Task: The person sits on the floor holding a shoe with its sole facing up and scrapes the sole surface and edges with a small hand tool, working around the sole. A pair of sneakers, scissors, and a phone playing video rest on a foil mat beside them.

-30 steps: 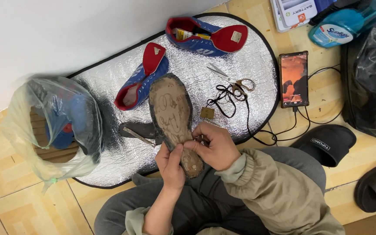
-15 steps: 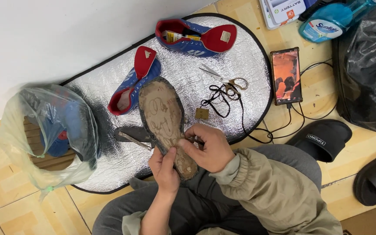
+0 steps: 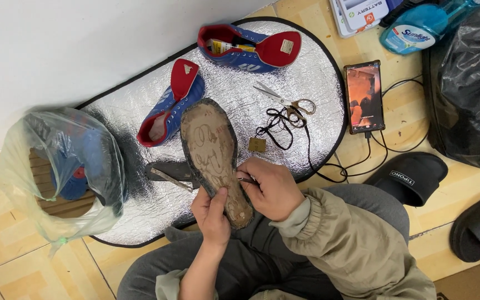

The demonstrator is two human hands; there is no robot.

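My left hand [image 3: 212, 214] grips the near end of a worn brown shoe sole [image 3: 212, 150], held tilted over my lap with its glue-stained face up. My right hand [image 3: 273, 189] rests against the sole's right edge and pinches a thin dark tool [image 3: 246, 180] at that edge. The tool's tip is hidden by my fingers. A dark flat piece with a metal blade [image 3: 168, 175] lies on the silver mat [image 3: 306, 83] just left of the sole.
Two blue and red shoe uppers [image 3: 168, 108] [image 3: 248, 47], scissors [image 3: 284, 100], black cord [image 3: 276, 122] and a small brown square [image 3: 257, 145] lie on the mat. A clear bag [image 3: 56, 166] sits left; a phone [image 3: 364, 97], black bag [image 3: 468, 94] and slippers [image 3: 406, 178] sit right.
The view has shifted slightly. My hands stay on the sole, with the right hand working along its right edge.
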